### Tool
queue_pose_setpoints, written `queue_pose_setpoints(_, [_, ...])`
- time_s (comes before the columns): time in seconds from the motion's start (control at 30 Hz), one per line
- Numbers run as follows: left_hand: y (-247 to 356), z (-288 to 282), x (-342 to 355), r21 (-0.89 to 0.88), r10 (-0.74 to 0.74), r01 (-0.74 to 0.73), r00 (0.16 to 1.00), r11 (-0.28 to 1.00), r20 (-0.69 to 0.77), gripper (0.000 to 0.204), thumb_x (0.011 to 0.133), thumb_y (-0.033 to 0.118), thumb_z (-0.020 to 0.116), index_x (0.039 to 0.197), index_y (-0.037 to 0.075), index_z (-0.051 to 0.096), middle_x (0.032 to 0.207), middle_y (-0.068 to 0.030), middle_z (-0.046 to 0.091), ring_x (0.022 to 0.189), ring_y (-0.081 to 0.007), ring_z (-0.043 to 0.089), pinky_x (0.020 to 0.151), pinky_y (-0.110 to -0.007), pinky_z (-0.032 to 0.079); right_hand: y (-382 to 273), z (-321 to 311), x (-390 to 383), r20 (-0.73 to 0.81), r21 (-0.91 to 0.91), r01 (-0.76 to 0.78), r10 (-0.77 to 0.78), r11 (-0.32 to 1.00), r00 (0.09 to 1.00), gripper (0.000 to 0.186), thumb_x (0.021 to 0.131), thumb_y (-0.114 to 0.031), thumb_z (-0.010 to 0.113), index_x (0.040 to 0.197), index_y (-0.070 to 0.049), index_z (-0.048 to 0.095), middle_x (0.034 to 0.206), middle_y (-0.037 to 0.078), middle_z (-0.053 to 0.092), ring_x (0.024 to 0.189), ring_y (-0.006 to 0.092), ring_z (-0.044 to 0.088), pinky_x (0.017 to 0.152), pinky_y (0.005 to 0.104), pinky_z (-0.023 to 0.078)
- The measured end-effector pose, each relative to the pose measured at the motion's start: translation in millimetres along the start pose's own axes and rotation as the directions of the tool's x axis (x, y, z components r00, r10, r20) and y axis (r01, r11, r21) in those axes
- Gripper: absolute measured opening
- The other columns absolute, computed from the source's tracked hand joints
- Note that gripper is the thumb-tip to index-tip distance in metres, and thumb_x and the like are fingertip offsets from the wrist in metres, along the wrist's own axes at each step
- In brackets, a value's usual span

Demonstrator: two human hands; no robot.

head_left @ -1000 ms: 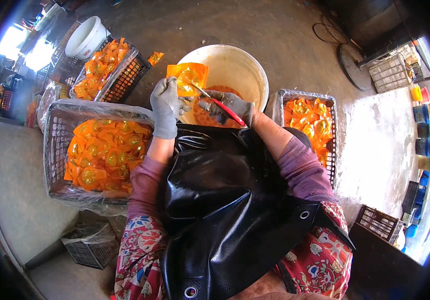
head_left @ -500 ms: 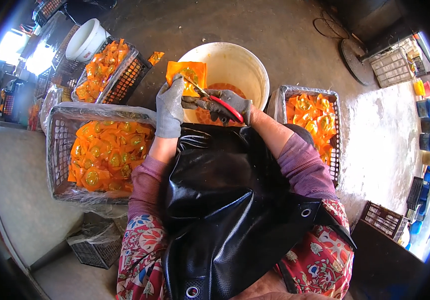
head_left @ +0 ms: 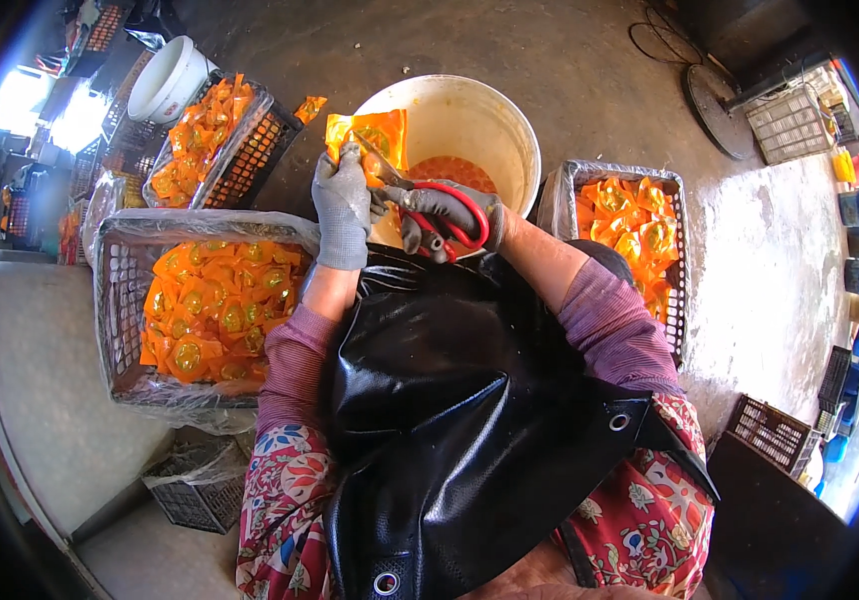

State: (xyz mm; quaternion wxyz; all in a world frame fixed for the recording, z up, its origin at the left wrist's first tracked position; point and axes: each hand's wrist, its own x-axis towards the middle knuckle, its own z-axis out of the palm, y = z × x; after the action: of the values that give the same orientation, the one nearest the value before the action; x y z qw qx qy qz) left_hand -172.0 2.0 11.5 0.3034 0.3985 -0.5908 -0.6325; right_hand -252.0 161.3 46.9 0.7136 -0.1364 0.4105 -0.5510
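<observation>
My left hand (head_left: 343, 205), in a grey glove, pinches an orange plastic packet (head_left: 388, 132) over the left rim of a white bucket (head_left: 520, 140). Red-handled scissors (head_left: 478, 238) are in my right hand (head_left: 442, 204), which also wears a grey glove. The handles are spread apart, and the blades lie at the packet close to my left fingers. Orange-red matter (head_left: 455, 172) covers the bottom of the bucket. My left fingers and the blades hide part of the packet.
A plastic-lined crate (head_left: 115, 330) of orange packets stands at my left, with another crate (head_left: 265, 150) behind it. At my right is a third packet-filled crate (head_left: 678, 270). A loose packet (head_left: 311, 108) lies beyond. A black apron (head_left: 430, 400) covers my lap.
The scissors' handles have spread apart and turned in my right hand. My left hand and the packet have shifted slightly left, with the packet a little farther away.
</observation>
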Motion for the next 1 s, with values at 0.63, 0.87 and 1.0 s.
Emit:
queue_pose_setpoints(0.63, [60.2, -27.4, -30.9, -0.038, 0.538, -0.544, 0.812, 0.838, 0.226, 0.014, 0.079, 0.004, 0.064, 0.093, 0.005, 0.065, 0.076, -0.0039, 0.065, 0.067, -0.0087, 0.059, 0.058, -0.023, 0.047, 27.6, -69.8, 46.5, -0.342, -0.610, -0.007, -0.255, 0.792, 0.904, 0.052, 0.082, -0.033, 0.069, 0.119, -0.002, 0.051, 0.091, 0.004, 0.060, 0.078, 0.0118, 0.058, 0.060, 0.0269, 0.052])
queue_pose_setpoints(0.87, [15.7, -296.7, -1.8, 0.966, 0.695, 0.244, 0.710, -0.088, -0.116, 0.031, 0.080, 0.041, 0.057, 0.095, 0.014, 0.064, 0.083, -0.0132, 0.064, 0.078, -0.0317, 0.062, 0.069, -0.044, 0.049, 21.6, -33.5, 27.1, -0.306, -0.825, -0.124, -0.252, 0.551, 0.918, 0.046, 0.083, -0.038, 0.066, 0.115, -0.006, 0.055, 0.088, 0.010, 0.062, 0.071, 0.0129, 0.059, 0.059, 0.0277, 0.049])
queue_pose_setpoints(1.0, [-26.9, -409.4, -13.6, 0.836, 0.630, 0.542, 0.681, -0.089, -0.375, 0.046, 0.079, 0.050, 0.053, 0.106, 0.014, 0.064, 0.092, -0.0184, 0.064, 0.087, -0.0354, 0.063, 0.079, -0.046, 0.049, 28.2, -35.2, 35.6, -0.271, -0.893, -0.161, -0.216, 0.421, 0.938, 0.047, 0.083, -0.041, 0.065, 0.114, -0.007, 0.056, 0.095, 0.013, 0.064, 0.086, 0.0210, 0.062, 0.073, 0.0323, 0.049])
